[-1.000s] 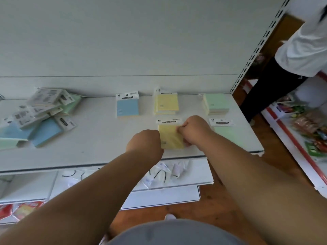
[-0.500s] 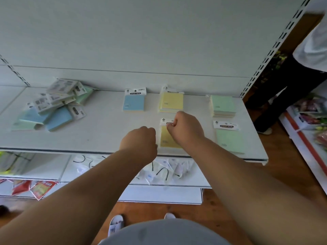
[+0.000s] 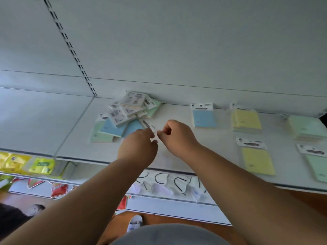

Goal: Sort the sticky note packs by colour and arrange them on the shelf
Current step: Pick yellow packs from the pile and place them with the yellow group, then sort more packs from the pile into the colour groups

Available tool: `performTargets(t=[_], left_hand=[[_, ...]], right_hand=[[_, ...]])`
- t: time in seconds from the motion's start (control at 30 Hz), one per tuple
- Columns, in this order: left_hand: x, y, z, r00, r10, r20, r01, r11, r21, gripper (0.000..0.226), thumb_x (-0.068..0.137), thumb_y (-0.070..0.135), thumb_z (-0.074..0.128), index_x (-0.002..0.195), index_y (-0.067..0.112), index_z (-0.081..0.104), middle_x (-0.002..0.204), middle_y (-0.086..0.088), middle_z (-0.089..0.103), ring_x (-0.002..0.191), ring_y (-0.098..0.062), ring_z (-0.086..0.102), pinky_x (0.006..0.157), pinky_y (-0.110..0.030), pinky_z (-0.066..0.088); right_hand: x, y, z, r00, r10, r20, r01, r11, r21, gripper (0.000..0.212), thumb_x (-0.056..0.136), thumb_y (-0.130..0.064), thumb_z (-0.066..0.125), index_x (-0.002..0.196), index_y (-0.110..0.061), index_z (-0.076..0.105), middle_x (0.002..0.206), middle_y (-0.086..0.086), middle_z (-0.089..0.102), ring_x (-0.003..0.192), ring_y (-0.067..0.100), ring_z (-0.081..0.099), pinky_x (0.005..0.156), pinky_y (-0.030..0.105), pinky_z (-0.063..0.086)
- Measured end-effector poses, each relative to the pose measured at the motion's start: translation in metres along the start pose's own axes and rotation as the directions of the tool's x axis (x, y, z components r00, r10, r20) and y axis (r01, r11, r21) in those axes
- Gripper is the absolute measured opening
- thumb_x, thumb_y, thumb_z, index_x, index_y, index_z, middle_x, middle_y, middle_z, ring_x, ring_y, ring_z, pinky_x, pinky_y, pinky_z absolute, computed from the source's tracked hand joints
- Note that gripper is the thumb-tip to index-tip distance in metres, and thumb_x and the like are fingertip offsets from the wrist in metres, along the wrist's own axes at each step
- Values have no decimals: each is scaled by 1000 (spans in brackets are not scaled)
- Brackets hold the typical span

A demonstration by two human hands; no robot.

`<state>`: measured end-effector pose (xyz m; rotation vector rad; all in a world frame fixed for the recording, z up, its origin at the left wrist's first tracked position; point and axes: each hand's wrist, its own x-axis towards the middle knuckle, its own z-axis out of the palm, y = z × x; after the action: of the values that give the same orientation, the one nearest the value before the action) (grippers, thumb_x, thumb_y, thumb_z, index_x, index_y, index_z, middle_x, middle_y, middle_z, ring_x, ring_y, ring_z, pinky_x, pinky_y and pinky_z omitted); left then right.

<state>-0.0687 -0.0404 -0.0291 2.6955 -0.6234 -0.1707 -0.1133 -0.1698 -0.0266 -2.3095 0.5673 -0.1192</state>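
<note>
A loose pile of sticky note packs (image 3: pixel 123 112), blue, green and face-down ones, lies at the back left of the white shelf (image 3: pixel 194 156). A blue pack (image 3: pixel 132 127) juts out of it toward me. My left hand (image 3: pixel 139 147) and my right hand (image 3: pixel 177 137) meet at the tip of its white header, fingers pinched there. To the right, sorted: a single blue pack (image 3: pixel 204 119), a yellow stack (image 3: pixel 246 120) with a yellow pack (image 3: pixel 257 160) in front, and a green stack (image 3: pixel 306 127) with a green pack (image 3: pixel 318 167) in front.
A slotted upright (image 3: pixel 70 50) splits the back panel on the left. The lower shelf holds white packets with black hooks (image 3: pixel 177 184). Yellow-green packets (image 3: pixel 40 165) and red ones (image 3: pixel 58 189) lie lower left. My shoe (image 3: pixel 135 222) shows on the wooden floor.
Both hands have let go of the yellow pack at the shelf front and moved left to the mixed pile. The view swung left, so the person at the right has gone out of view.
</note>
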Motion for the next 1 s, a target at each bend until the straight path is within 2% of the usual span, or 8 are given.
performTargets(t=[0.1, 0.2, 0.33, 0.4, 0.6, 0.77, 0.9, 1.0], left_hand=[[18, -53, -20, 998, 53, -37, -53, 998, 18, 30, 88, 33, 56, 117, 24, 61, 115, 0, 61, 108, -24, 57, 87, -33, 48], [27, -84, -26, 991, 129, 36, -130, 990, 52, 34, 87, 29, 57, 120, 21, 61, 120, -3, 56, 111, -27, 54, 93, -35, 46], [26, -96, -23, 964, 243, 110, -246, 969, 12, 33, 88, 29, 55, 119, 19, 60, 119, -2, 56, 109, -25, 56, 93, -34, 45], [29, -99, -25, 960, 265, 91, -264, 964, -28, 32, 88, 28, 55, 118, 19, 60, 117, -3, 57, 107, -26, 56, 91, -34, 45], [34, -101, -27, 972, 200, 125, -181, 972, -148, 30, 89, 25, 53, 118, 23, 62, 121, -3, 55, 103, -28, 61, 88, -36, 50], [39, -79, -16, 984, 125, 130, -54, 893, -446, 54, 84, 19, 60, 134, 26, 41, 132, -2, 39, 95, -30, 64, 89, -34, 48], [42, -45, -6, 971, 86, 221, 93, 720, -687, 25, 90, 11, 56, 110, 26, 53, 97, 0, 62, 73, -21, 66, 67, -39, 59], [43, -11, -4, 960, 22, 281, 216, 582, -784, 13, 92, 5, 54, 87, 15, 60, 77, -5, 62, 58, -17, 57, 60, -32, 52]], right_hand=[[20, -31, 39, 994, 108, -23, -108, 994, 27, 18, 85, -34, 61, 82, -17, 56, 84, 1, 63, 79, 23, 59, 65, 30, 43], [38, -49, 63, 931, 361, -60, -352, 928, 121, 32, 80, -33, 64, 101, -9, 60, 97, 7, 63, 90, 30, 63, 71, 30, 45], [49, -68, 76, 780, 624, 42, -506, 589, 630, 21, 69, -20, 72, 80, -4, 64, 73, 14, 62, 57, 25, 57, 53, 29, 43], [54, -73, 78, 737, 669, 98, -537, 491, 686, 14, 74, -13, 75, 80, -2, 67, 67, 12, 60, 51, 20, 52, 49, 27, 42], [46, -70, 73, 820, 570, -45, -521, 778, 352, 21, 72, -15, 72, 89, -3, 68, 81, 13, 67, 65, 24, 58, 55, 25, 41], [28, -56, 48, 847, 528, -60, -417, 729, 542, 10, 80, -6, 66, 79, -13, 59, 86, 12, 64, 76, 26, 63, 62, 34, 57], [12, -31, 4, 926, 377, -28, -302, 783, 544, 15, 80, -3, 65, 76, -16, 58, 79, 4, 59, 76, 19, 57, 64, 32, 52], [9, -3, -27, 904, 418, -88, -308, 781, 543, 14, 82, -13, 68, 82, -17, 55, 84, 4, 57, 78, 20, 57, 71, 38, 54]])
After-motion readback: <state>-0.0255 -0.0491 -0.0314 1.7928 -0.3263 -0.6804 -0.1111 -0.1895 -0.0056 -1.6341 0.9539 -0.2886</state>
